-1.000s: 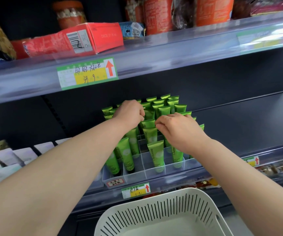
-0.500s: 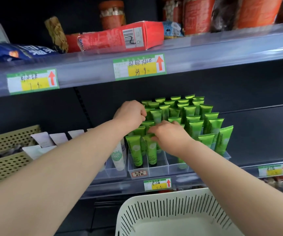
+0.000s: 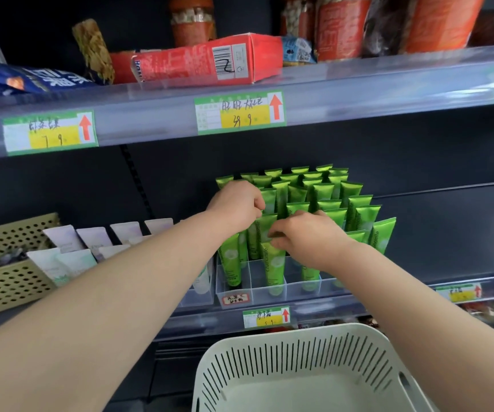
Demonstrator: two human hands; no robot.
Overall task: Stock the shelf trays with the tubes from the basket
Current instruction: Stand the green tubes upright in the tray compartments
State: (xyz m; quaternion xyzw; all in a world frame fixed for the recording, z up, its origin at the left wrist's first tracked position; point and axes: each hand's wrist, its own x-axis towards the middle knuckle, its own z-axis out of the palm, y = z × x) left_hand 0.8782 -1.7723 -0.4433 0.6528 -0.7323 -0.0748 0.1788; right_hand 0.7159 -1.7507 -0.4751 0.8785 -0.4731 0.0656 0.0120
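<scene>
Green tubes (image 3: pixel 323 197) stand crimp-up in a clear divided tray (image 3: pixel 257 294) at the front edge of the lower shelf (image 3: pixel 447 233). The back rows are packed and a few front compartments are open.

Left hand (image 3: pixel 234 208) is at the tray's back-left corner with fingers curled in against the tube tops. Cannot tell if it holds one, as the palm side is hidden. Right hand (image 3: pixel 311 237) is over the front middle, its fingertips (image 3: pixel 280 234) pinching the crimped top of a front-row tube (image 3: pixel 274 269). That tube is roughly upright, in its own compartment.

White slotted basket (image 3: pixel 299 331) sits below the shelf's front edge. The visible part of its floor shows no tubes and the rest is cut off by the frame. So stocking looks near done, and the step in hand is probably seating and straightening.

To do it well:
- Pinch lightly at the crimp, not the body.
- Press straight down until the cap meets the tray floor.
- Turn the label to the front.
- Use the left hand to brace the neighbouring tubes, since the packed rows lean and one knock could topple several.
- Fill the open front cells before moving off.

Pale tubes (image 3: pixel 91 242) fill a tray toward the shelf's left end, with a tan perforated bin (image 3: pixel 8 281) at the left edge. A price label (image 3: pixel 265 318) sits on the rail under the tray, and a red box (image 3: pixel 207 62) lies on the upper shelf.
</scene>
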